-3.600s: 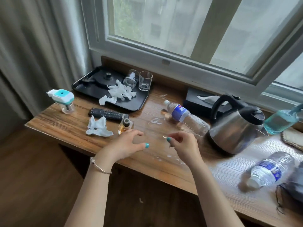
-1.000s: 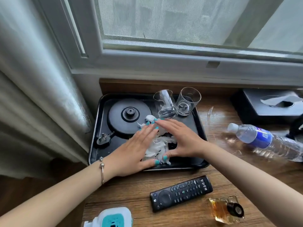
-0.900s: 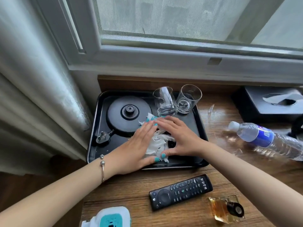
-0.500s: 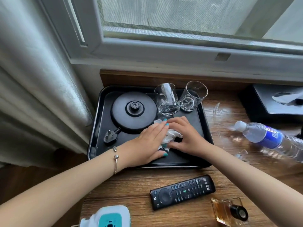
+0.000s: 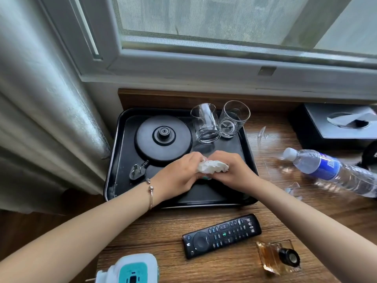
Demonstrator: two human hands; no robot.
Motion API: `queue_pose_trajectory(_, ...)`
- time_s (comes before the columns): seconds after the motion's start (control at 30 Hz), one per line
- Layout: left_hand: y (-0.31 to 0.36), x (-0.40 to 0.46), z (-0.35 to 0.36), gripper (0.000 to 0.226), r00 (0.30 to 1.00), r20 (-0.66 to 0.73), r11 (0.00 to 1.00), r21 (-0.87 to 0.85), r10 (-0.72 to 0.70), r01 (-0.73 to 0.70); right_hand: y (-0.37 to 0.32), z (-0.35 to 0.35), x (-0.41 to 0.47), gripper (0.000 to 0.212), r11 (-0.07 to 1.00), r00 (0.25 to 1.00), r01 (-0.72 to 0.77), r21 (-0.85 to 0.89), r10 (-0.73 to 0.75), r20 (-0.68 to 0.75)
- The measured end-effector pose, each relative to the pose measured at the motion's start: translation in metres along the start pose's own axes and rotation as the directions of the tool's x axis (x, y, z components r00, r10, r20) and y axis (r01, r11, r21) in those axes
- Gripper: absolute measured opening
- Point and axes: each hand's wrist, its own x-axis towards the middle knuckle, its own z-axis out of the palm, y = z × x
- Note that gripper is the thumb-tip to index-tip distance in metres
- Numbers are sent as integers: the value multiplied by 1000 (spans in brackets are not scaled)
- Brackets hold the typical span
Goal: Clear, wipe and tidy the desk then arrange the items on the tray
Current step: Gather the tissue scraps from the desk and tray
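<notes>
Tissue wad (image 5: 212,167) gripped by both hands over tray (image 5: 114,180), 2 glasses (image 5: 206,123) just behind.

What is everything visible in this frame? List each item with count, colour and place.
tray: 1, black, desk's back left
kettle base: 1, black, on tray, left part
plug: 1, black, on tray beside base
glasses: 2, clear, tray's back right
crumpled tissue: 1, white, held over tray
remote: 1, black, desk, in front of tray
water bottle: 1, clear, blue label, lying right
tissue box: 1, black, back right
perfume bottle: 1, amber, front right
plug-in device: 1, white and teal, front edge
left hand: grips tissue
right hand: grips tissue
</notes>
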Motion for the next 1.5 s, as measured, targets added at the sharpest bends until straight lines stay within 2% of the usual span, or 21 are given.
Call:
queue_pose_trajectory(0.07,4,-1,-8,27,997,-5,975,-209,-79,76,-10,-9,-3,12,990,996,-86,115,86,-2)
queue_pose_trajectory(0.17,21,1,-26,32,996,-48,938,-344,-70,49,-30,-26,-6,14,967,991,-134,219,133,20)
queue_pose_trajectory(0.27,44,7,-53,30,999,-41,923,-385,-20,2,-56,-48,-8,14,963,991,-133,236,130,29)
queue_pose_trajectory(0.5,98,8,-95,29,999,28,870,-492,29,-12,-121,-86,-30,15,980,993,-81,183,95,-70)
queue_pose_trajectory(0.6,120,1,-93,31,998,51,863,-504,48,-16,-143,-93,-55,16,976,982,-148,162,164,-90)
queue_pose_trajectory(0.77,168,-5,-75,31,986,129,871,-490,106,-30,-168,-107,-114,31,948,944,-236,215,276,-181)
queue_pose_trajectory(0.9,209,-8,-52,33,967,212,835,-550,141,-1,-179,-113,-170,39,917,897,-293,270,361,-253)
queue_pose_trajectory(1.1,272,6,0,27,916,328,820,-572,232,-3,-175,-144,-258,37,912,865,-321,255,392,-312)
queue_pose_trajectory(1.3,361,40,72,31,900,306,845,-523,310,-113,-144,-201,-351,31,913,827,-316,259,399,-396)
queue_pose_trajectory(1.5,461,98,176,34,821,439,784,-620,366,-18,-100,-274,-473,28,855,727,-423,299,517,-451)
